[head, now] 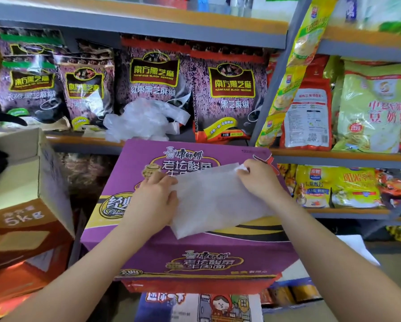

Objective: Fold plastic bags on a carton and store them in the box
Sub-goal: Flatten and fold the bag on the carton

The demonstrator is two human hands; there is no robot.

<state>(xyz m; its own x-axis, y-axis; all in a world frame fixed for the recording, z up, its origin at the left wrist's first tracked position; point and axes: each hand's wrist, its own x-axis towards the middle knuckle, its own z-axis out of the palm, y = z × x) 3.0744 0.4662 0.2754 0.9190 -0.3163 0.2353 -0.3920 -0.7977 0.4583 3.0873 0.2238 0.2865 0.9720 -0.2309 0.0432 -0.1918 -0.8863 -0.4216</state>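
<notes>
A translucent white plastic bag [215,201] lies flattened into a rectangle on top of a purple carton [194,252]. My left hand [156,196] presses down on the bag's left edge, fingers together and resting on it. At the bag's far right corner, my right hand [257,177] pinches the plastic between thumb and fingers. A heap of loose crumpled plastic bags [143,119] sits on the shelf just behind the carton. An open cardboard box [46,173] stands to the left, with its inside mostly out of view.
Metal shelving [148,33] holds purple sesame-paste packs [229,89] behind the carton and yellow-green food packs [371,108] to the right. More cartons are stacked under the purple one. An orange box marked 5kg [25,231] sits at the left.
</notes>
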